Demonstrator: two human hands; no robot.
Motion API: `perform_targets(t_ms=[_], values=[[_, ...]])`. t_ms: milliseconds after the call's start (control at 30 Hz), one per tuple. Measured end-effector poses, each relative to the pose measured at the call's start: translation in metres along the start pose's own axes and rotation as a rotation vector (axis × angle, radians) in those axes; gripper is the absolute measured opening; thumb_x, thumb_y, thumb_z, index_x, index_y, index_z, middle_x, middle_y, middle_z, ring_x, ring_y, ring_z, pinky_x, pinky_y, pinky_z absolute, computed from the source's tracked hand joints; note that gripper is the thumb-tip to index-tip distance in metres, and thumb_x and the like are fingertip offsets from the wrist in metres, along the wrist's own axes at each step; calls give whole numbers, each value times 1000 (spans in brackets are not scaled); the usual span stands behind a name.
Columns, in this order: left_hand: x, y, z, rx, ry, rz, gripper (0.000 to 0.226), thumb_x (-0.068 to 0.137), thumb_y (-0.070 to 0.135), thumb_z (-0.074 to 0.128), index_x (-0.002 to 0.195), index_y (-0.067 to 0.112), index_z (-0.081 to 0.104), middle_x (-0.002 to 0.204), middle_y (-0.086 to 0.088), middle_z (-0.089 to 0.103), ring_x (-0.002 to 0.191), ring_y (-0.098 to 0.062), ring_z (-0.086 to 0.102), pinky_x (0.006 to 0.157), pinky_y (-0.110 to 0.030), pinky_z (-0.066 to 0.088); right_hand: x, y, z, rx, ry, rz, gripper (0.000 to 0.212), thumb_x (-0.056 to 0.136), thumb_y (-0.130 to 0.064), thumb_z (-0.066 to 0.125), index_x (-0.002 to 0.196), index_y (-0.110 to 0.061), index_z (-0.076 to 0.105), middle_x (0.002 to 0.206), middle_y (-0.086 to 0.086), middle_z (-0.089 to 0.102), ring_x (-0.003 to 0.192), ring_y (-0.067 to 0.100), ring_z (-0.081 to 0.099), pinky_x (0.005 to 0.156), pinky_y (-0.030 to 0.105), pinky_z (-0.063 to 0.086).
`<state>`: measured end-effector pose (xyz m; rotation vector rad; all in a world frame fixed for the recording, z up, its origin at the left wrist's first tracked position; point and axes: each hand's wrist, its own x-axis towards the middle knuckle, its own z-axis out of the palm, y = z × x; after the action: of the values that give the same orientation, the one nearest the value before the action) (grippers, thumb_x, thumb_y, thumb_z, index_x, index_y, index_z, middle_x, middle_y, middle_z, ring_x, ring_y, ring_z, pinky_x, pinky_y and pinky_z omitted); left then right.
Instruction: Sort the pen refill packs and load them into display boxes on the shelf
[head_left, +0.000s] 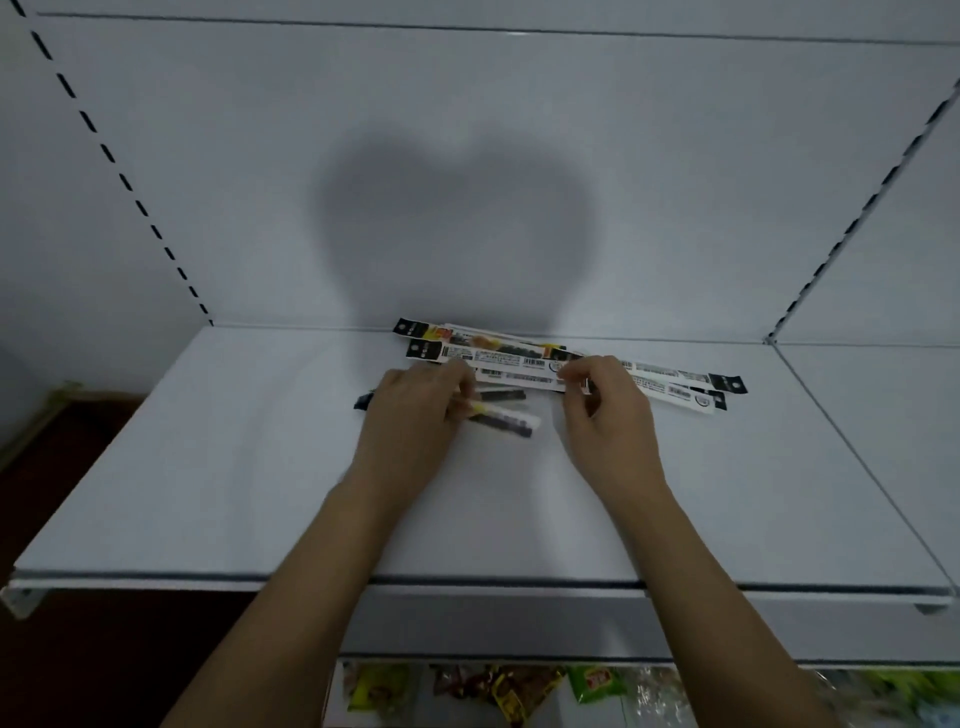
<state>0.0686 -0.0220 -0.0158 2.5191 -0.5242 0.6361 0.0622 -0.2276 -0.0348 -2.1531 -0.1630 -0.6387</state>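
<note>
Sorting step, by the look of it, early in the job. Pen refill packs (524, 358) fanned out in a loose heap near the back of the white shelf (208, 467), close under the rear panel (467, 156), long narrow cards lying crosswise, black hanger tabs poking out at both ends. Left hand (415, 415) down on the near left side of the heap, fingers curled round a blurred pack (506, 418) that juts out to the right, lifted or sliding clear of the rest, hard to say which. Right hand (608, 410) just beside it, thumb and fingers pinched together at the near edge of a white barcode-backed pack (519, 378) in the middle of the pile; whether truly gripped or only touched, cannot tell for sure, though a pinch looks likeliest. No display boxes anywhere in view, so loading not yet begun. Bright snack packets (498, 691) on the lower tier, nothing to do with the job. Next move, as a guess: separating like from like, which calls for peeling one thin card off without dragging its neighbours along, squaring matching packs tab-to-tab into a stack, then finding a box to take them. Risk here: slippery overlapping cards, easy to pick two at once or scatter the fan toward the shelf's back edge.
</note>
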Motion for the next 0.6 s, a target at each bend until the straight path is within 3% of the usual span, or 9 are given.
perform_targets(t_ms=[100,167,200,267,333,400,467,533,600], values=[[1,3,-8,-1,157,-98,32,78,-5,49,104,10,61,82,-11,69,67,-33,58,68,-30,37,-3,-1,4,-30,-153,-67,22,95,-10,57,114,-19,64,113,-6,63,74,3,52,72,26,44],[0,-1,-13,-47,145,-227,34,89,-3,52,115,15,62,86,-8,68,68,-29,57,64,-28,37,-4,-1,10,-175,-258,-182,30,95,-19,58,125,-20,63,124,-6,63,93,10,57,84,28,46],[-1,-5,-10,-40,107,-266,30,93,5,53,118,19,62,88,-6,68,69,-26,57,63,-28,36,-4,-1,13,-236,-300,-225,34,94,-23,57,127,-20,64,126,-5,64,103,18,59,90,34,48],[-2,-12,-3,64,21,-206,23,94,27,58,116,23,65,93,-1,66,78,-22,57,61,-27,36,-3,-1,15,-247,-337,-219,34,92,-27,57,123,-19,67,116,-3,66,102,24,61,86,39,51],[-3,-15,4,164,-123,-82,41,87,57,54,110,28,70,95,1,62,89,-22,56,60,-26,40,-2,0,13,-198,-336,-168,23,91,-24,60,110,-17,71,101,-2,62,89,21,59,74,35,48],[-4,-20,10,180,-214,7,53,78,67,49,107,30,74,97,2,63,93,-23,54,63,-30,46,-3,0,11,-158,-311,-140,12,92,-15,63,99,-13,72,93,-1,58,78,15,52,67,32,44],[-2,-20,12,190,-189,57,44,79,60,53,100,28,76,96,3,66,91,-25,55,70,-33,42,-5,-3,8,-73,-241,-118,11,92,-8,64,97,-10,73,91,-2,59,74,6,49,68,22,42],[-2,-16,11,242,-93,91,25,83,39,55,94,26,74,94,6,70,89,-25,59,76,-34,30,-6,-9,4,22,-166,-110,10,93,-8,64,94,-10,73,89,-4,60,74,5,51,67,11,38],[-1,-13,10,257,-52,64,20,83,19,52,92,25,69,91,7,72,88,-22,61,81,-36,25,-7,-10,-1,53,-82,-89,11,96,-10,61,92,-12,70,89,-6,60,77,6,52,68,11,37]])
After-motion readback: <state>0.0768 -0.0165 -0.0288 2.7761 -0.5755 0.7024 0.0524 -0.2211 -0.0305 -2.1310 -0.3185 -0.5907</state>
